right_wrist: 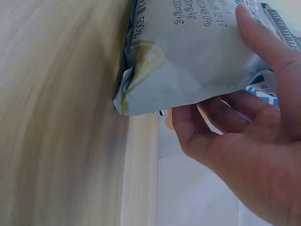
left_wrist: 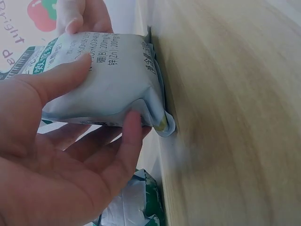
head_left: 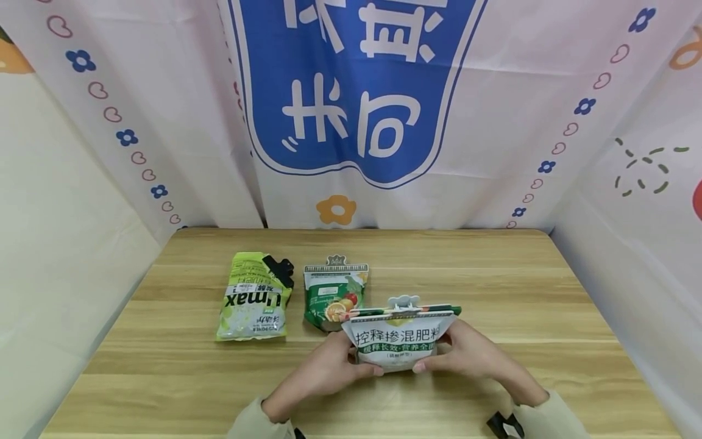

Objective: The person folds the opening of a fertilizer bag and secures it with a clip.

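A white pouch with green Chinese lettering stands upright on the wooden table, with a clip across its top. My left hand grips its left side, thumb on the front face. My right hand grips its right side. In the left wrist view the white pouch sits between thumb and fingers of the left hand, its bottom corner on the table. The right wrist view shows the white pouch held by the right hand's fingers.
A green pouch with fruit pictures and a clip lies just behind the white one. A lime-green "Umax" bag with a black clip lies further left. Printed cloth walls enclose the table on three sides.
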The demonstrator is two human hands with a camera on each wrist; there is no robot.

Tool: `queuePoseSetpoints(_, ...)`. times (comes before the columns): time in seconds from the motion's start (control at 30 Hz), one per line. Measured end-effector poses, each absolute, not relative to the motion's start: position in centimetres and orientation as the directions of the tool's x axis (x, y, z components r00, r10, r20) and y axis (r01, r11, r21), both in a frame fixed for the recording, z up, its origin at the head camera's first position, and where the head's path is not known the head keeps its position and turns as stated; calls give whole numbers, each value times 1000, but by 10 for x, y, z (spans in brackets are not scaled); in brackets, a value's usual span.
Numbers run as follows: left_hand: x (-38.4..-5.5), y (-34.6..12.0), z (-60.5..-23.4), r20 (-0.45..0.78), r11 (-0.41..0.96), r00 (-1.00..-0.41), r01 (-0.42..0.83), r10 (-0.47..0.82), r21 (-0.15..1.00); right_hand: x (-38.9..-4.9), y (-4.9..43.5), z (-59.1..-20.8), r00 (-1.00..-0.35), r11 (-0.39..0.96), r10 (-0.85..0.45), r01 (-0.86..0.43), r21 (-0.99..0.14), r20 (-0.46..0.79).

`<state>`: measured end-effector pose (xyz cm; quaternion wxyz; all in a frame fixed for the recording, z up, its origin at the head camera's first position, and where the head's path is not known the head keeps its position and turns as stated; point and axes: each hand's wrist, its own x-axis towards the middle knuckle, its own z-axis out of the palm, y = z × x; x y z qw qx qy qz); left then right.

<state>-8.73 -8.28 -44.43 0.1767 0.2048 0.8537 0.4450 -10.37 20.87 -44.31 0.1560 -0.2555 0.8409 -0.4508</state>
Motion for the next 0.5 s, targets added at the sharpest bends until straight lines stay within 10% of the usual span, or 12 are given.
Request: queuePoseSetpoints(0.5, -92, -84, -448, -133, 489, -845, 164, 518, 857, -107, 207, -442, -806, 362, -592, -250, -898, -14)
